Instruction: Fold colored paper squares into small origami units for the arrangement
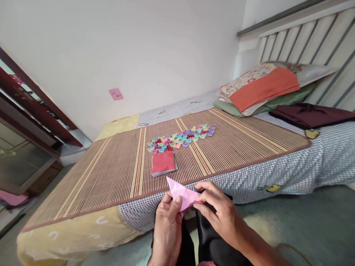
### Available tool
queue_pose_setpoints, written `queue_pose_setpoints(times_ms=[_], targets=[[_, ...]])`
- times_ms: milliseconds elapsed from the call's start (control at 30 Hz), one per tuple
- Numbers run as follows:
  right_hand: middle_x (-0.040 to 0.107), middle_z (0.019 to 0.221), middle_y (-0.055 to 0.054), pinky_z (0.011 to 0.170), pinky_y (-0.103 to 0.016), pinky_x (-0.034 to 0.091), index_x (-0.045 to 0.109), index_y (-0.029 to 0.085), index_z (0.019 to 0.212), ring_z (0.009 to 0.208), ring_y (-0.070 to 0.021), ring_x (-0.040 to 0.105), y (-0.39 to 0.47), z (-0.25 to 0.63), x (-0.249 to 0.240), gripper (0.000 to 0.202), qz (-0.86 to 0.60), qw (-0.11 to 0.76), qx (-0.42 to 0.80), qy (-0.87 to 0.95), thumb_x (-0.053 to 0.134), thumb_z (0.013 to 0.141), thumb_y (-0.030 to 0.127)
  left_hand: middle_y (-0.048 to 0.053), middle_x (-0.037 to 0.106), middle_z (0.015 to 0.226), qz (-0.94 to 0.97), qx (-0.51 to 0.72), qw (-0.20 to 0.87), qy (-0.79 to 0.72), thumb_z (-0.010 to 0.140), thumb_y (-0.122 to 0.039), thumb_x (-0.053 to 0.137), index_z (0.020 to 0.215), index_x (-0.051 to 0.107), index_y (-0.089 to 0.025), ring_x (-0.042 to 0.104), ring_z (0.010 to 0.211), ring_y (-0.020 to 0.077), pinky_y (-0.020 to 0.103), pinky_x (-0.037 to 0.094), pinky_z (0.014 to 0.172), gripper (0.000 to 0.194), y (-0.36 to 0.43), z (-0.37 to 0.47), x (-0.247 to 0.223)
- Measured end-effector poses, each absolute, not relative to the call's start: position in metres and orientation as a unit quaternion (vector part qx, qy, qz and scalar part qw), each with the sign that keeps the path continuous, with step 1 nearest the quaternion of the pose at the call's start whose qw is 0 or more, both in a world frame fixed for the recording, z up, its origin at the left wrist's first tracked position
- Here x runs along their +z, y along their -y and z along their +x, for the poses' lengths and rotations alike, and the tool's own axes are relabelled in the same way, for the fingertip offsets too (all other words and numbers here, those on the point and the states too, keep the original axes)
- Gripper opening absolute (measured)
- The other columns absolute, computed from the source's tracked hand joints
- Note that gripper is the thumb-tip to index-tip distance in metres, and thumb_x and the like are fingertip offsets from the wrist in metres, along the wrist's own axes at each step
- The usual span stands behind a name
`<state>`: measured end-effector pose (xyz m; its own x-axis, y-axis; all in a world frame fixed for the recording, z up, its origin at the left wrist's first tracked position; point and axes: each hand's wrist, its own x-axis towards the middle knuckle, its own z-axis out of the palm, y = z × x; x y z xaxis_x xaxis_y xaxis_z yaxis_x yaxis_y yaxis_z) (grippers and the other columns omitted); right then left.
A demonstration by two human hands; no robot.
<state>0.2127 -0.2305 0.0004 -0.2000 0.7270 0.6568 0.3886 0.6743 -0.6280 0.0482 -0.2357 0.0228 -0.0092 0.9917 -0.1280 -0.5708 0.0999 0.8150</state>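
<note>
Pink, pointed piece of folded paper (183, 195): handling notes and a rough count

So, the pink piece is held up over the lap, just in front of the near edge of the bed. It's gripped by both hands: the left thumb is laid on its lower face with the fingers curled behind, so it's pinched by the left hand (169, 218), while the right-hand end is nipped between the thumb and fingers of the right hand (219, 209).

Handling-wise, next to no weight should be expected. It'd probably be thin and crisp at the creases, but easily crumpled or torn if squeezed — best held lightly by the layered edges, with the tall point left alone.

Now the count: one pink piece, two hands, one square stack of paper with a red top sheet (163, 163) on the brown striped woven mat (114, 170) (one of those too). Beyond the stack, small multicoloured folded-paper pieces (182, 138) are laid out in rows — dozens by the look of it, but too small and crowded to be counted exactly.
</note>
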Motion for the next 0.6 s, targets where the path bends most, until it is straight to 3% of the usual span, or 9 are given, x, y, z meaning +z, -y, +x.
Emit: queue_pose_setpoints(times_ms=[233, 600], targets=[[0.056, 0.083, -0.001, 0.072, -0.029, 0.048, 0.048, 0.024, 0.081, 0.077, -0.0181, 0.058, 0.227, 0.206, -0.003, 0.024, -0.411, 0.509, 0.24, 0.717, 0.054, 0.103, 0.016, 0.005, 0.081, 0.092, 0.318, 0.603, 0.616, -0.396, 0.078, -0.036, 0.091, 0.094, 0.075, -0.017, 0.074, 0.088, 0.0194, 0.028, 0.056, 0.086, 0.03, 0.244, 0.052, 0.02], [0.051, 0.074, 0.002, 0.064, -0.026, 0.042, 0.044, 0.024, 0.074, 0.067, -0.0156, 0.053, 0.225, 0.206, -0.004, 0.025, -0.448, 0.498, 0.242, 0.702, 0.054, 0.092, 0.01, 0.009, 0.084, 0.098, 0.313, 0.589, 0.629, -0.399, 0.078, -0.031, 0.092, 0.099, 0.076, -0.015, 0.077, 0.086, 0.0198, 0.029, 0.059, 0.086, 0.03, 0.243, 0.055, 0.01]])
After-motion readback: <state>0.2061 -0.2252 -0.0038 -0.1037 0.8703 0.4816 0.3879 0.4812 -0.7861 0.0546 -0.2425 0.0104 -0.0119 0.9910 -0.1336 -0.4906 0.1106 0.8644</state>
